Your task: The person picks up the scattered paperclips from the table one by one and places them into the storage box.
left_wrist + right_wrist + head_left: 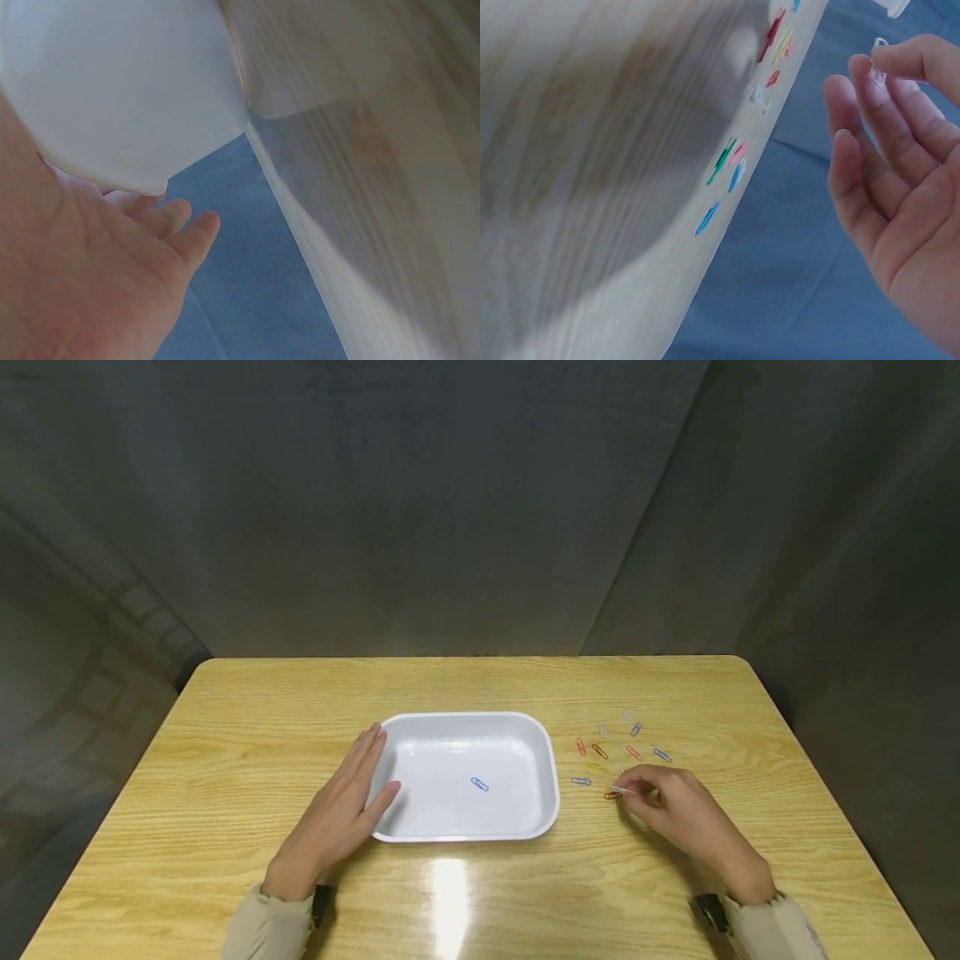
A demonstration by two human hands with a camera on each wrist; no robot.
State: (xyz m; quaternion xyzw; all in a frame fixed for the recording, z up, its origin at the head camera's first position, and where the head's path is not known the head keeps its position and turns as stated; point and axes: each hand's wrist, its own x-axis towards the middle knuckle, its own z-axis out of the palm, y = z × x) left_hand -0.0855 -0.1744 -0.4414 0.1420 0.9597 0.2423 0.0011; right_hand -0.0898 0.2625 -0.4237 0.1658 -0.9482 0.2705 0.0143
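Note:
A white tray (465,839) stands on the wooden table, with one blue paper clip (480,784) on its floor. Along the tray's left side rests my left hand (337,814), fingers straight and the thumb over the rim. In the left wrist view, its fingertips are partly hidden by the tray wall (127,112). Between thumb and fingertip, my right hand (686,810) pinches a white paper clip (879,61), just right of the tray. A brownish-orange paper clip (612,796) lies right by those fingertips.
Several loose paper clips lie right of the tray, among them a blue one (581,782), a yellow one (593,766), a red one (633,752) and a pale one (602,729). A dark grey curtain (405,527) hangs behind the table (262,718).

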